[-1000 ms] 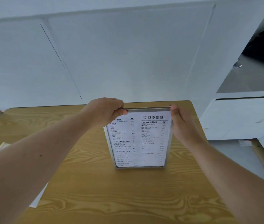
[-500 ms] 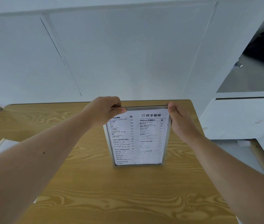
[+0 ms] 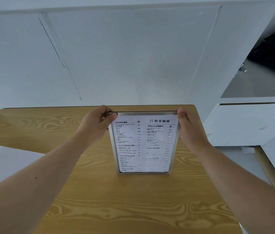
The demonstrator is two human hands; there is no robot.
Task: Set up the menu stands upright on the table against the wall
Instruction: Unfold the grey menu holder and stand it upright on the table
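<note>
A silver-framed menu stand (image 3: 144, 144) with a white printed menu stands upright on the wooden table (image 3: 116, 203), its face toward me, a short way in front of the white wall (image 3: 125, 56). My left hand (image 3: 98, 124) pinches its top left corner. My right hand (image 3: 188, 127) grips the top right corner and right edge. The stand's foot rests on the tabletop.
A flat white sheet or board (image 3: 7, 164) lies on the table at the left, partly under my left arm. White cabinets (image 3: 251, 124) stand to the right of the table, with a gap and a wooden leg beside the table's right edge.
The stand has shifted slightly farther toward the wall, and my left thumb has uncovered more of the menu's top left. More of the white sheet at the left has come into view.
</note>
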